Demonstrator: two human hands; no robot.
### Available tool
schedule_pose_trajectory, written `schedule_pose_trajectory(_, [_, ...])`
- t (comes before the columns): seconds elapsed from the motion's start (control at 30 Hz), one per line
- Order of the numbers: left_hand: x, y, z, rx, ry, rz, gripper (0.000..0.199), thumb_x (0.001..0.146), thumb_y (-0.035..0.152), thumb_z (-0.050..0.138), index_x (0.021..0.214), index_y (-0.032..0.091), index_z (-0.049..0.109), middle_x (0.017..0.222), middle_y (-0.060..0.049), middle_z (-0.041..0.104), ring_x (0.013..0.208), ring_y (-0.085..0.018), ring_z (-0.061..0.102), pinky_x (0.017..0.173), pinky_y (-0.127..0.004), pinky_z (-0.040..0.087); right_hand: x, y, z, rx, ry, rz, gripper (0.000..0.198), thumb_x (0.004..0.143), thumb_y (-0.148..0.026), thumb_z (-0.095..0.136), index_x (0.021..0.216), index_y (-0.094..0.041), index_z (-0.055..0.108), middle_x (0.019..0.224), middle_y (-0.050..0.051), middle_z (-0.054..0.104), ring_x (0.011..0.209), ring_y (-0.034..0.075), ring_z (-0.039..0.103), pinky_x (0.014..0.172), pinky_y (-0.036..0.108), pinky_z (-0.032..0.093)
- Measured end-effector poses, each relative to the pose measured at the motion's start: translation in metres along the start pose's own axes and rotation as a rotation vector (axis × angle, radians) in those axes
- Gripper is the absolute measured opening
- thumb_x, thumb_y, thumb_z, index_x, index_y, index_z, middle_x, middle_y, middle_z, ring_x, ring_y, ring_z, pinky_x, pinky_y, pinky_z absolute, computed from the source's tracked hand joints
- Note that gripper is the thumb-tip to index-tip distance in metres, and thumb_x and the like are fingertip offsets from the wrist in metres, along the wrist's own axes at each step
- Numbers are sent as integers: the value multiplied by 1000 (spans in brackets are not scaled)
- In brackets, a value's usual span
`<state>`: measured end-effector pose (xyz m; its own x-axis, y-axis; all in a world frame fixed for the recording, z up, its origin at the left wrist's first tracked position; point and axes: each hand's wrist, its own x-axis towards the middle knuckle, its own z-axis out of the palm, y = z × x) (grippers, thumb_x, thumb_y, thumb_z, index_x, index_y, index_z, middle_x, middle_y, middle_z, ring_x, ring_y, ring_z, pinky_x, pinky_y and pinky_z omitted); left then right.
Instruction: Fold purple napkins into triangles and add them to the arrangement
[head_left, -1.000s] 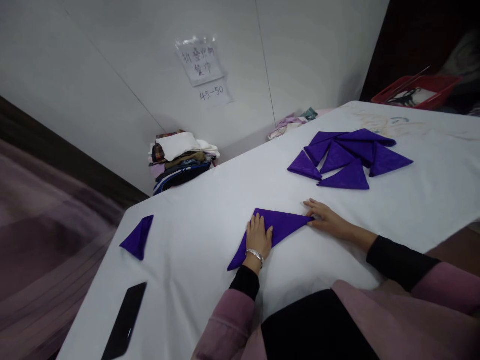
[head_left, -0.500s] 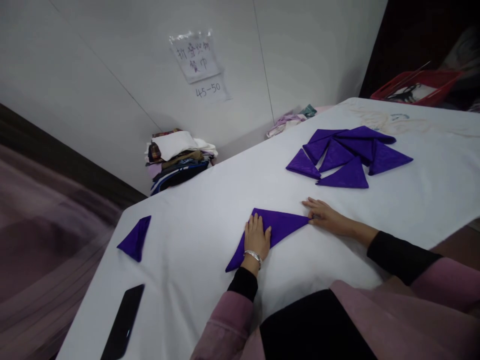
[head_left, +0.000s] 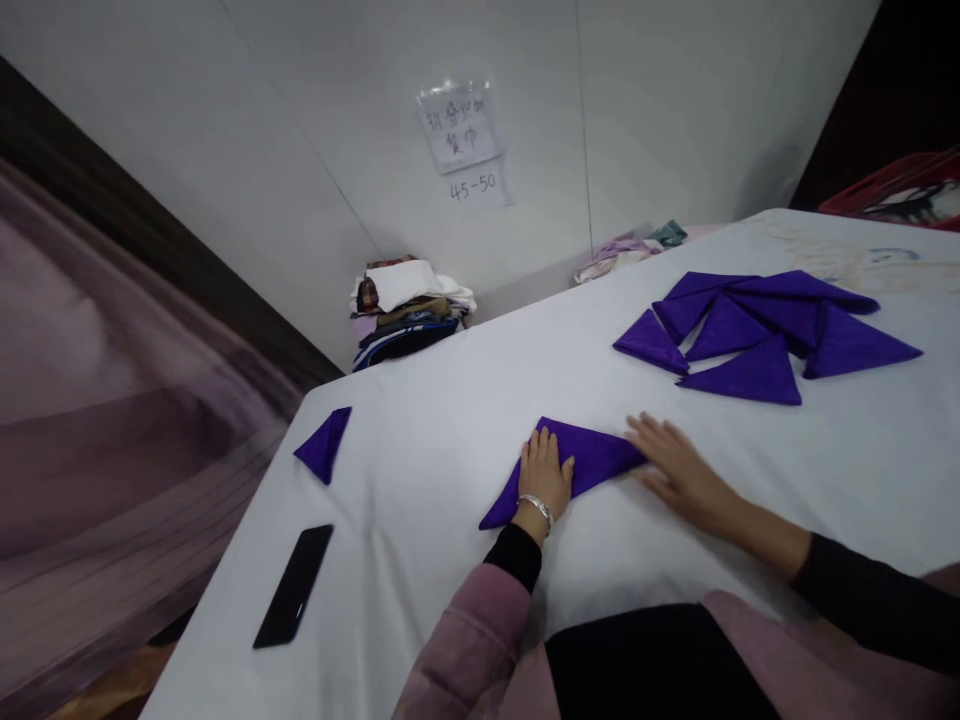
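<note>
A purple napkin [head_left: 596,456], folded into a wide triangle, lies on the white-covered table [head_left: 450,590] in front of me. My left hand [head_left: 546,472], with a silver bracelet at the wrist, rests flat on the napkin's left half, fingers stretched out. At the right tip, my right hand [head_left: 679,475] has its fingers spread and slightly blurred, at or just over the corner; whether it touches the cloth I cannot tell. Several folded purple napkins [head_left: 739,325] lie grouped at the back right, some overlapping. One small folded purple napkin [head_left: 324,446] lies alone near the left edge.
A black phone [head_left: 294,587] lies by the table's left edge. Stacked clothes [head_left: 409,310] stand beyond the far edge, with more crumpled cloth [head_left: 622,252] to their right. Handwritten paper [head_left: 461,130] hangs on the wall. A red basket [head_left: 892,190] is at far right.
The fingers of my right hand have left their pinch on the napkin's right corner and spread out. My left hand stays on the cloth. The whole view has shifted with my head.
</note>
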<state>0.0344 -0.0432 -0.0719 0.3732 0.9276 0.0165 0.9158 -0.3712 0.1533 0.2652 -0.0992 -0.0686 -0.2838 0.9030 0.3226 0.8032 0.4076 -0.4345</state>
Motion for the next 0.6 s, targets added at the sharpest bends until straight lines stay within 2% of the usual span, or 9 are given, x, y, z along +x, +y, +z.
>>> schedule_pose_trajectory(0.1, [-1,-1,1,6,-4,21,54,91,36,26,137,8,32,148,-13,25,137,-24,16,112,-42,16,5,-45,24,31,-174,-223,68,86,-52,43,144,-25,20,147,9,28,135,27,18,108,53,18])
schedule_pose_trajectory(0.2, [-1,-3,2,24,-30,38,54,88,28,33,138,8,30,149,-13,22,138,-24,14,112,-42,15,17,-62,42,33,-246,-268,75,84,-59,42,144,-20,19,147,10,24,135,29,17,110,52,16])
schedule_pose_trajectory(0.37, [0,-2,3,16,10,23,55,92,38,24,138,10,32,147,-12,27,137,-23,18,112,-42,17,22,-33,43,-16,-206,-174,75,83,-61,41,143,-18,25,147,12,26,135,30,20,109,52,17])
schedule_pose_trajectory(0.6, [0,0,0,-11,8,16,57,92,41,20,137,8,34,147,-12,27,137,-24,17,113,-41,16,-6,28,10,-149,-216,-40,70,86,-57,38,144,-25,17,148,8,24,135,27,20,108,54,15])
